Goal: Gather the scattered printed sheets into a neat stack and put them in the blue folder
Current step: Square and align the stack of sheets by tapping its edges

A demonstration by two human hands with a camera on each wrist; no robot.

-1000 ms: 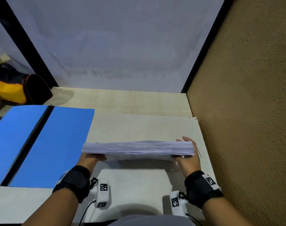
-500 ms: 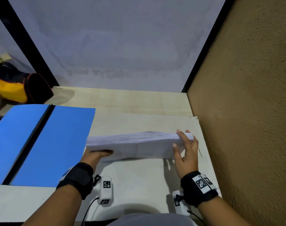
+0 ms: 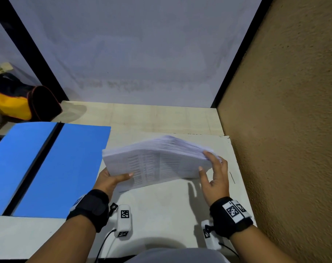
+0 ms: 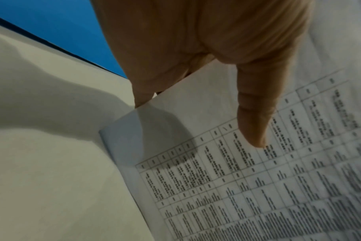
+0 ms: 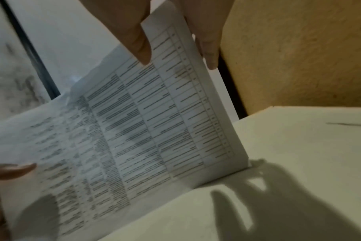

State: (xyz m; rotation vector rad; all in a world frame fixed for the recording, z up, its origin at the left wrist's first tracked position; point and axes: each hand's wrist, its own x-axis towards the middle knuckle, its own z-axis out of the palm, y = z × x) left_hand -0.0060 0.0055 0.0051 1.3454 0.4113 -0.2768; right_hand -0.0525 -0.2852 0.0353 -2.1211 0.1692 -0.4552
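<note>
A thick stack of printed sheets stands tilted on the white table, lower edge down, its printed table face toward me. My left hand grips the stack's lower left corner, thumb on the front face and fingers hidden behind. My right hand pinches the right edge, thumb in front and fingers behind. The same stack fills the left wrist view and the right wrist view. The blue folder lies open flat to the left of the stack, with a corner also showing.
A black and yellow bag sits at the back left beyond the folder. A rough brown wall runs close along the table's right edge. A pale panel closes the back.
The stack went from flat and level to tilted on its lower edge, printed face toward me. My right hand shifted from under it to its right edge.
</note>
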